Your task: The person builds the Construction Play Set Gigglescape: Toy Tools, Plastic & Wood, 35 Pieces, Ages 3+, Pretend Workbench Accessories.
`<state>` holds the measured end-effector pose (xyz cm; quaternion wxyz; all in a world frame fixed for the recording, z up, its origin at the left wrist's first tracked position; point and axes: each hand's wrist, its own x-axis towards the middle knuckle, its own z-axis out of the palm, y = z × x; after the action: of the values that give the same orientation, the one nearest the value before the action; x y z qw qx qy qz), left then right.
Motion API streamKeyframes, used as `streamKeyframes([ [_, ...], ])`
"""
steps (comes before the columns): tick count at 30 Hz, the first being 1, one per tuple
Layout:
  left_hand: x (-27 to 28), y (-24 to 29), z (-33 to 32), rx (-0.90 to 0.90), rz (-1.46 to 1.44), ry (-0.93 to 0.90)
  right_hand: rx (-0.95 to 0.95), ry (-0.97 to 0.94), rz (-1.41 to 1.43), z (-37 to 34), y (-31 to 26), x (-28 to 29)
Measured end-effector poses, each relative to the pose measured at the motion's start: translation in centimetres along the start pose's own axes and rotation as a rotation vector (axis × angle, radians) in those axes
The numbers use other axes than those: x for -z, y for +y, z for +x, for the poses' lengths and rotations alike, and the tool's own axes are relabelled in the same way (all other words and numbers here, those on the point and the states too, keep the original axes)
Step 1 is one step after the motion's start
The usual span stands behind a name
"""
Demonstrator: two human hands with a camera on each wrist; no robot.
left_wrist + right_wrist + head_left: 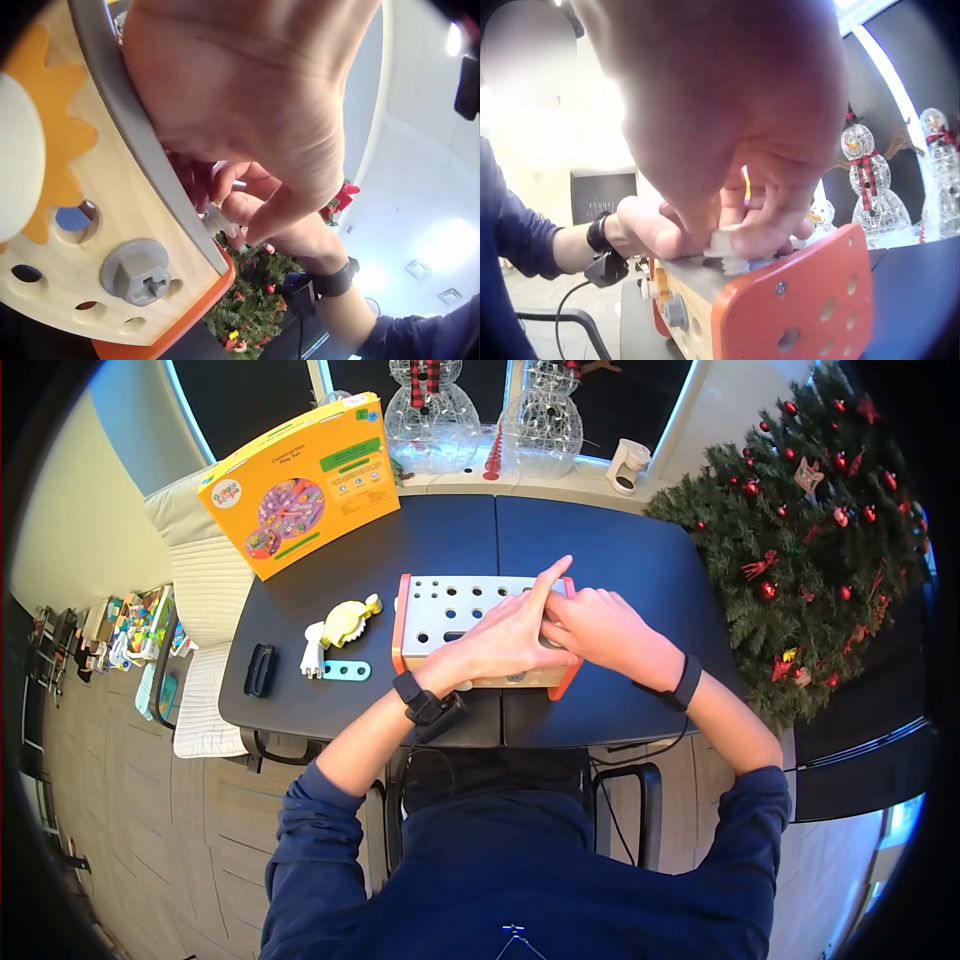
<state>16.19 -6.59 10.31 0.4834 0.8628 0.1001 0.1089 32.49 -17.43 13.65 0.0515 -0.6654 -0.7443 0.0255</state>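
Note:
A toy workbench with a grey perforated top [430, 616] and orange end panels [802, 300] stands on the dark table. My left hand [510, 632] lies over the right part of its top, one finger pointing up and away. My right hand [610, 635] meets it at the top's right end, fingers curled. In the right wrist view, the right hand [735, 112] pinches a whitish translucent threaded piece [727, 253] at the top's surface. The left hand [247, 97] has its fingers close around the same spot, partly hidden. A grey bolt head [137, 273] sits in the wooden front.
Left of the workbench lie a yellow toy piece [347, 622], a white piece [313, 650], a teal strip with holes [346, 670] and a black tray [260, 670]. A yellow box [300, 485] stands at the back left, a decorated tree [800, 560] at the right.

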Motion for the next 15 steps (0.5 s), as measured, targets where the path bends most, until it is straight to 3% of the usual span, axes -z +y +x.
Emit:
streamKeyframes([
  [4,-0.4,-1.5,0.4,-0.120,0.016,0.014,-0.041,-0.177,-0.256,-0.3,-1.6,2.1],
  [7,0.0,-1.8,0.3,-0.114,0.034,0.007,0.143,0.106,0.083,-1.1,0.1,1.3],
  [10,0.1,-2.0,0.3,-0.115,-0.029,-0.011,0.329,0.050,0.367,-1.1,1.3,1.1],
  [15,-0.2,-2.2,0.5,-0.181,-0.021,0.026,0.198,-0.132,0.557,-0.6,1.5,1.5],
])
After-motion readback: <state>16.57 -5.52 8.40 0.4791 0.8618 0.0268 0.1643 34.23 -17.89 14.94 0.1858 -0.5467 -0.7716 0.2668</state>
